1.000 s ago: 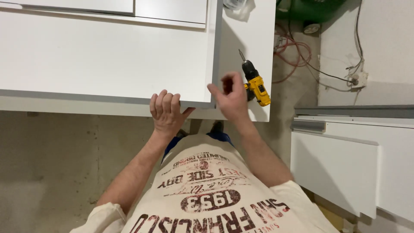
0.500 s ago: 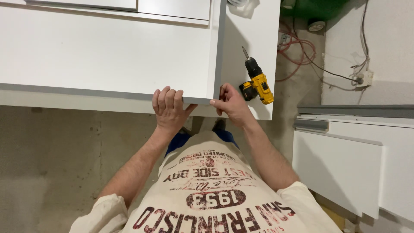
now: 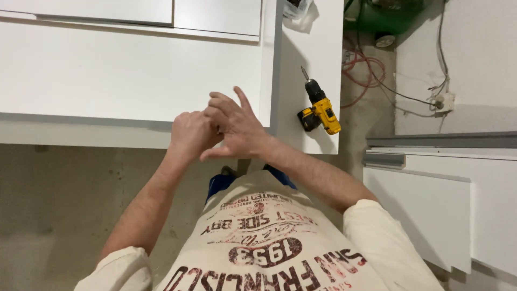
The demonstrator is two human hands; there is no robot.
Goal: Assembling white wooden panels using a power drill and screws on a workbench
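Head view, the only one on offer: the two hands meet over the near edge of the white cabinet panel (image 3: 124,81), right by its corner. The left hand (image 3: 189,134) is curled into a loose fist, knuckles up, pressed against the right hand (image 3: 234,126), which lies across it with fingers spread and the index finger pointing toward twelve o'clock. The hands are touching; whether something small is pinched between them I cannot tell, since the right palm covers the spot. So the left grip is closed tight, contents hidden, and the right is wide and flat, gripping nothing that shows.

The cordless drill (image 3: 319,108), yellow and black, lies on its side on the narrower white board (image 3: 318,48) at about two o'clock from the hands, near but not touching. Its long axis runs from five o'clock up to eleven, bit end toward the far side, battery end toward the person. The right hand is clearly the nearer one to it.

Farther off: a clear plastic bag (image 3: 299,11) at one o'clock on the same board, red cable (image 3: 363,67) coiled on the concrete floor, a green machine (image 3: 385,16) beyond, and white drawer fronts (image 3: 447,205) stacked at four o'clock.
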